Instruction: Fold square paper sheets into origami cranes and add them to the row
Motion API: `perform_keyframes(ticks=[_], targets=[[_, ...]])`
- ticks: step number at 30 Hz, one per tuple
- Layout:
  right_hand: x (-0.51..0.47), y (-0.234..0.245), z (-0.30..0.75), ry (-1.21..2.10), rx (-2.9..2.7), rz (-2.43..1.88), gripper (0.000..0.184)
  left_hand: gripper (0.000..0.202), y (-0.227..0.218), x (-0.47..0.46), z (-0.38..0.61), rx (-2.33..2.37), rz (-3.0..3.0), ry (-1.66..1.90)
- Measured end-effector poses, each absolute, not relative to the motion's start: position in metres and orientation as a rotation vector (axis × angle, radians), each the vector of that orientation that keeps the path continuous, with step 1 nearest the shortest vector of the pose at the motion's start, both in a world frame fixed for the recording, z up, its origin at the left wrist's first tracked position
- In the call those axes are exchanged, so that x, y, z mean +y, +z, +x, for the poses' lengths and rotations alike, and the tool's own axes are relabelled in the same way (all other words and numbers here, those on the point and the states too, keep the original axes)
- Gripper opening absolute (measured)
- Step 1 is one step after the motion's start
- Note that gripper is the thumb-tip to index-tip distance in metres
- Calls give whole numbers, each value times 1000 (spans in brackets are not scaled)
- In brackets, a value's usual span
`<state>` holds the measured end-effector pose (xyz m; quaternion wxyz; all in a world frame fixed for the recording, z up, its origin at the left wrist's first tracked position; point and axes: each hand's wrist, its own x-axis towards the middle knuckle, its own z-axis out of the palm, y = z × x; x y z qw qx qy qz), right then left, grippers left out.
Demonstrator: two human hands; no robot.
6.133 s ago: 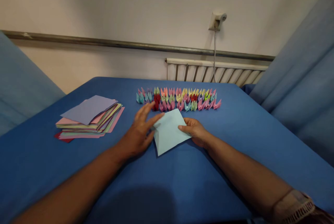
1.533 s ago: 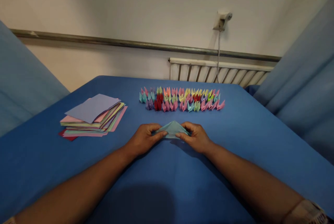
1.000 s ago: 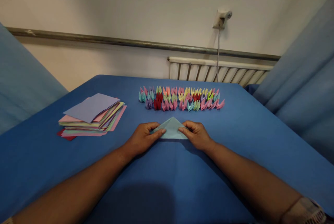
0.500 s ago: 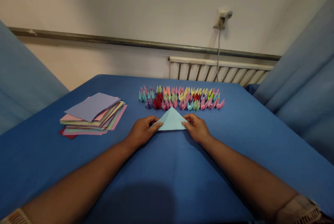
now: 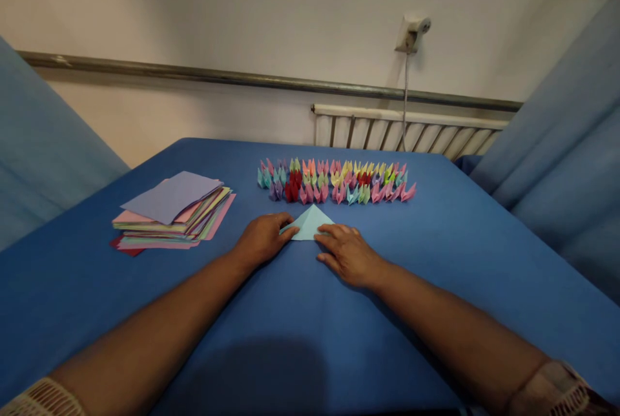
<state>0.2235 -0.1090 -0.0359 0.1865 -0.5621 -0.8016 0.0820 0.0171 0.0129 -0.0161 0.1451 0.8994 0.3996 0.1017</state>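
A light blue sheet of origami paper, folded into a triangle with its tip pointing away from me, lies on the blue tabletop. My left hand pinches its left corner between thumb and fingers. Over the right part of the triangle lies my right hand, palm down, fingers stretched out and a little apart, covering the right corner. Just beyond the paper stand rows of small folded paper cranes in pink, red, yellow, green, blue and purple.
On the left is an uneven stack of coloured paper sheets, a purple one on top. Behind the table are a wall rail, a white radiator and a socket with a plugged-in cord. Blue curtains hang at both sides.
My right hand has let go of the right corner and moved left, flattening over the triangle's right side. My left hand still holds the left corner; the paper has shifted slightly toward me.
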Motion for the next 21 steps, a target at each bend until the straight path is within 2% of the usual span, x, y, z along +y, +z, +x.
perform_keyframes(ticks=[4,7,9,12,21], targets=[[-111,-36,221,258,-2294,-1649,44,39,-17,2,18,1184,2704,447],[-112,-36,220,259,-2290,-1665,44,47,-21,-27,25,978,2744,568],[-112,-37,219,261,-2283,-1663,43,59,-25,-49,31,770,2735,412],[-112,-38,218,263,-2270,-1664,41,83,-27,-72,35,737,2768,212],[-113,-37,219,279,-2264,-1692,43,87,-15,-73,16,976,2926,18]])
